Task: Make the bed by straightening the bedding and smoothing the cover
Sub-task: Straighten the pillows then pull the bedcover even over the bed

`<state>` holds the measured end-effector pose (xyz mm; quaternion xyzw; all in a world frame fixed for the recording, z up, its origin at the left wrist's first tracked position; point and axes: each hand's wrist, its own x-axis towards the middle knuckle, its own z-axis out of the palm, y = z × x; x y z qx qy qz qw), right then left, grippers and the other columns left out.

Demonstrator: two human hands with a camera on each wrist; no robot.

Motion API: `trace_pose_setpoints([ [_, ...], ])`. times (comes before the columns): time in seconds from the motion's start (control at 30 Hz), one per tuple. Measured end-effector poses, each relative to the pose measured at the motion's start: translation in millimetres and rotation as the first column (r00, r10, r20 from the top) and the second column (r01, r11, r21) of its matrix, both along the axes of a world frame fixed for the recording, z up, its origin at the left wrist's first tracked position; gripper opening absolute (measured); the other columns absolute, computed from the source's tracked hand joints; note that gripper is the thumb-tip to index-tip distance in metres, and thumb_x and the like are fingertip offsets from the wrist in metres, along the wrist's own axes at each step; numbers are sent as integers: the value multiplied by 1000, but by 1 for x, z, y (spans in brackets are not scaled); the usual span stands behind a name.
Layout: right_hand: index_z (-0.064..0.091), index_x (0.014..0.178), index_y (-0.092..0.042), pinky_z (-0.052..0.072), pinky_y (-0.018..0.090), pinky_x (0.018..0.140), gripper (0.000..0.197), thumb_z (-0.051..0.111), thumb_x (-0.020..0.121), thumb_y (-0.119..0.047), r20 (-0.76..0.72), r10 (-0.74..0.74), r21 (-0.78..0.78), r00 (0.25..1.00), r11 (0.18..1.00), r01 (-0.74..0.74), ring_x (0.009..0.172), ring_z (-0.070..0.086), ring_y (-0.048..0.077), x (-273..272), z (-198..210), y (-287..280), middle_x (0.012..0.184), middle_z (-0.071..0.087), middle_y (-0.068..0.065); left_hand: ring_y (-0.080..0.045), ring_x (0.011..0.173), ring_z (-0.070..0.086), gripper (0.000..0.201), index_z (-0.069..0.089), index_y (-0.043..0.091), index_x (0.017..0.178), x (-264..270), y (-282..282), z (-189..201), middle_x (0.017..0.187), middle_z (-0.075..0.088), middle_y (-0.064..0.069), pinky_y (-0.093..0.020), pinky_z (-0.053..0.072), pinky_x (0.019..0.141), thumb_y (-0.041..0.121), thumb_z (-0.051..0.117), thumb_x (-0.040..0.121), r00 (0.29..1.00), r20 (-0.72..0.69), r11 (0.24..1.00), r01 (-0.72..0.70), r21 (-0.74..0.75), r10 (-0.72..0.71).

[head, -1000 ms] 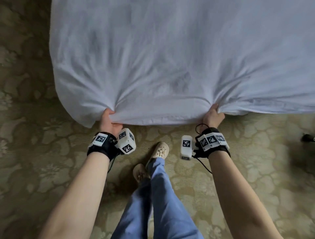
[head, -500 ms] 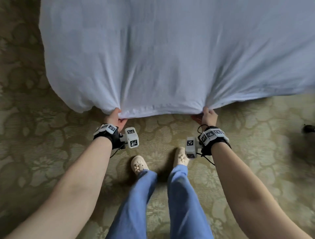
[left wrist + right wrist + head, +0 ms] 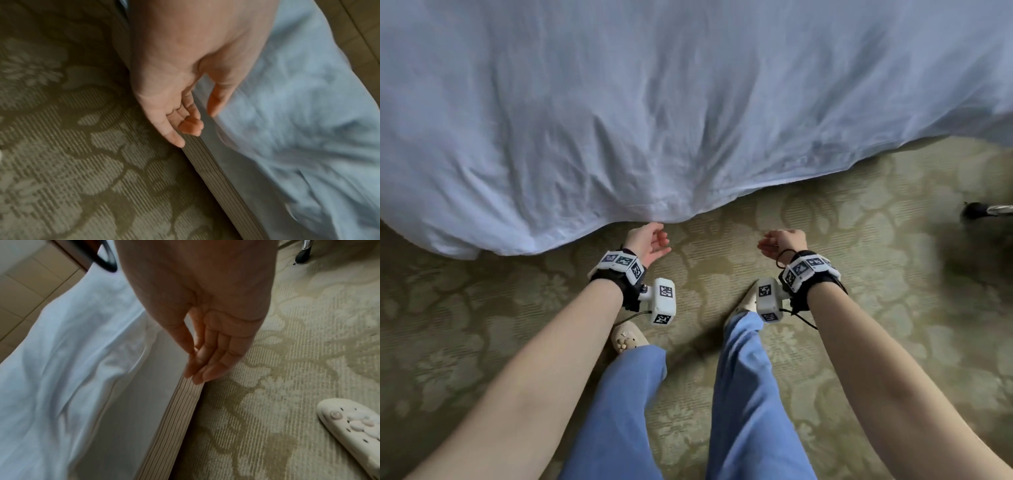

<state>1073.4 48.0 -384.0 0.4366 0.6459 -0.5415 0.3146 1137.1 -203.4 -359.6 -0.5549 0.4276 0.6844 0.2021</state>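
A white cover [image 3: 654,113] lies wrinkled over the bed, its near edge hanging over the bed's foot end in a curved line. My left hand [image 3: 650,241] hovers just below that edge with relaxed fingers and holds nothing; in the left wrist view the left hand [image 3: 185,113] is beside the cover [image 3: 298,129], thumb close to the fabric. My right hand [image 3: 782,241] hangs apart from the cover over the carpet, fingers loosely bent, empty. In the right wrist view the right hand [image 3: 205,356] is in front of the bed base [image 3: 180,410], next to the cover [image 3: 61,369].
Patterned olive carpet [image 3: 859,240] lies in front of the bed. My feet in cream slippers [image 3: 628,337] stand close to the bed's foot end; one slipper [image 3: 353,423] shows in the right wrist view. A dark foot of some stand [image 3: 976,209] sits at the right.
Both hands gripped the cover's near edge and pulled it toward me; now they have let go and the edge has dropped. The view has shifted left along the bed.
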Motion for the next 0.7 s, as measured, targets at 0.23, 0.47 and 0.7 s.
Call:
trace_pose_setpoints([
  [0.23,53,86,-4,48,15,38,12,46,95,-5,-137,-55,-69,989,997,46,33,58,10,-75,29,90,36,58,2,-23,102,58,44,45,3,119,-72,107,10,110,58,-13,-38,45,102,29,64,88,997,-53,966,-44,255,60],
  [0.47,38,136,-8,55,31,67,83,74,64,-28,-276,-216,-189,937,968,167,94,63,26,-153,35,138,110,61,13,-22,131,41,91,49,10,128,-124,180,25,143,41,-11,-39,37,109,29,90,49,988,-133,941,-29,336,78],
  [0.7,35,144,-10,52,41,93,135,81,34,-74,-240,-394,-142,887,918,370,116,59,24,-206,11,163,136,52,6,-27,117,52,83,39,8,135,-179,208,20,133,50,-17,-37,40,107,39,79,68,933,-23,870,-324,372,358],
])
